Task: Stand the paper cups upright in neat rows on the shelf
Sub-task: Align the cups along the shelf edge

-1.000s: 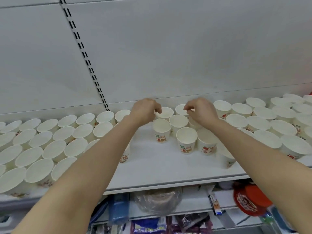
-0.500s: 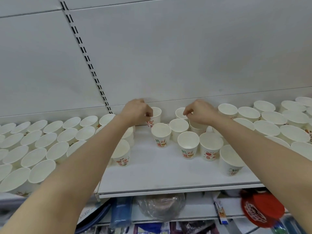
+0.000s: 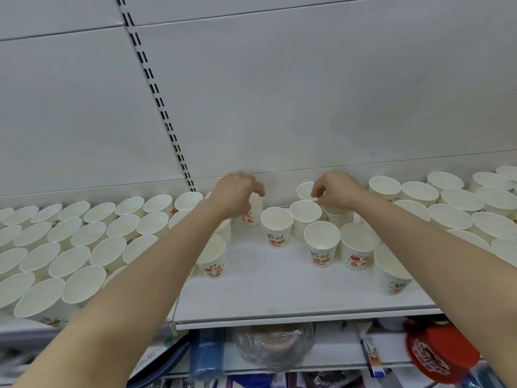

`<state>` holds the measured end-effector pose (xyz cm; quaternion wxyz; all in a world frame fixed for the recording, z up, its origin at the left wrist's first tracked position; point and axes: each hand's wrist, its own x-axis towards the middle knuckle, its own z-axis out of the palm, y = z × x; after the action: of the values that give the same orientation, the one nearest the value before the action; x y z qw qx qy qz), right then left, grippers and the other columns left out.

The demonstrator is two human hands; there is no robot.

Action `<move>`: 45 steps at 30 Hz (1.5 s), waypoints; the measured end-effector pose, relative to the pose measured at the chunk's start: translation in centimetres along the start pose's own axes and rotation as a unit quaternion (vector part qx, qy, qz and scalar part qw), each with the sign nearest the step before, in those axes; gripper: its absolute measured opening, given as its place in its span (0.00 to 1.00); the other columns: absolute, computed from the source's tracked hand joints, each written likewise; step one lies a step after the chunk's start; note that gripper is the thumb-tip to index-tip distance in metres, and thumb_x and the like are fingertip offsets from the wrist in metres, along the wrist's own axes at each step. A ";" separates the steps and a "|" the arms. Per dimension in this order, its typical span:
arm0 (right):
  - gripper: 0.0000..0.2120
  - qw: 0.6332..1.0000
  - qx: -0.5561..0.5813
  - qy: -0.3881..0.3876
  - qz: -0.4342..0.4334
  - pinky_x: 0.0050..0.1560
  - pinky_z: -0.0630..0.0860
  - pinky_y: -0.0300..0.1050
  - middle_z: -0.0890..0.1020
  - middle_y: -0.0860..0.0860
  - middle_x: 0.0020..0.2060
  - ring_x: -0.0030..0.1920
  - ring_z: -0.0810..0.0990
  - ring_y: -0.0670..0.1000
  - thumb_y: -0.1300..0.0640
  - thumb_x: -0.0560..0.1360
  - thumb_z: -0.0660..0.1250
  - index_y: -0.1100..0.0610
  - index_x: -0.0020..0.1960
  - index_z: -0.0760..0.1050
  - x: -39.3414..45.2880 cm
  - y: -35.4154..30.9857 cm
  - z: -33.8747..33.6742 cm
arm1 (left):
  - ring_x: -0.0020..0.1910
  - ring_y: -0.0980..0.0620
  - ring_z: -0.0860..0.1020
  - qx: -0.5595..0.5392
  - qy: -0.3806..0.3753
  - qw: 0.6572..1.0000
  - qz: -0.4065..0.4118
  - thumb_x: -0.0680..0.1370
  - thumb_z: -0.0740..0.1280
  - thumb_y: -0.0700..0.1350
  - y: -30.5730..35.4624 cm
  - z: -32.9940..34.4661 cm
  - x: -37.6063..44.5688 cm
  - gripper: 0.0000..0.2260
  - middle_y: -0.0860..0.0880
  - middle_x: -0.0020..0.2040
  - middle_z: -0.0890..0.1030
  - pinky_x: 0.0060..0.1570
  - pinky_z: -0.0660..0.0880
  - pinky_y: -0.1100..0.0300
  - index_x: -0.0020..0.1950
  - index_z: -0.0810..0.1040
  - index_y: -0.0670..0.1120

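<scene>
Cups: white paper cups [image 3: 276,229] with red and green print were stood upright, mouths up, on the shelf [image 3: 279,287].
Left block: packed rows [image 3: 70,247] were seen on the left shelf section.
Right block: further rows [image 3: 453,203] were seen at the right.
Middle: a loose cluster was stood near the back panel [image 3: 279,93], with bare shelf in front.
Left hand [image 3: 235,196]: fingers were curled round a cup [image 3: 253,212] at the back, gripped from above.
Right hand [image 3: 335,189]: fingers were curled over the rim of a back cup [image 3: 335,215]; whether it was pinched could not be told.
Below: a red lid [image 3: 439,357] and a plastic bag [image 3: 274,348] were seen on the lower shelf.
</scene>
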<state>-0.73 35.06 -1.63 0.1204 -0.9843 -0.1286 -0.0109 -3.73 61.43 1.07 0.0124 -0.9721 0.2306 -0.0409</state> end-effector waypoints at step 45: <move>0.03 0.994 0.020 0.079 -0.072 0.43 0.69 0.43 0.83 0.49 0.38 0.45 0.77 0.52 0.53 0.71 0.71 0.48 0.43 0.83 1.3 -7.3 4.4 | 0.56 0.49 0.78 -0.029 0.106 0.994 -0.008 0.77 0.65 0.50 6.0 3.8 -9.3 0.18 0.53 0.55 0.82 0.53 0.70 0.55 0.68 0.73 0.55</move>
<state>-1.37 43.30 -4.11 0.1488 -0.9661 -0.1890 -0.0942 -14.33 60.27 -3.70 -0.0401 -0.9641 0.2240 -0.1371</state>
